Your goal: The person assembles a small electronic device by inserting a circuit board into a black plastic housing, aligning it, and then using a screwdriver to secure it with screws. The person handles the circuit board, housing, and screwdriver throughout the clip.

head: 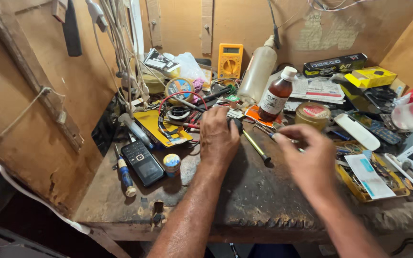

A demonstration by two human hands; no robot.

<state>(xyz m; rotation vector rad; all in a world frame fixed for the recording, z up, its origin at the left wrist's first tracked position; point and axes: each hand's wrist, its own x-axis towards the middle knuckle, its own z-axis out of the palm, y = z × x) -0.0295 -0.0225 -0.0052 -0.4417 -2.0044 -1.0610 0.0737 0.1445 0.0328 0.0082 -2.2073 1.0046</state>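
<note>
Our two arms reach out over the dark, worn bench (259, 191). We lay our left hand (218, 136) flat, fingers bent over a small black thing (236, 124) that touches them. Our right hand (307, 155) is blurry and half closed; its fingers pinch a thin tool (278, 137). Past the hands stands a brown bottle (276, 95) with a white cap. A black phone (142, 162) lies left of the left hand. Between the hands rests a screwdriver (255, 145). A small round tin (171, 164) sits just beside the phone.
</note>
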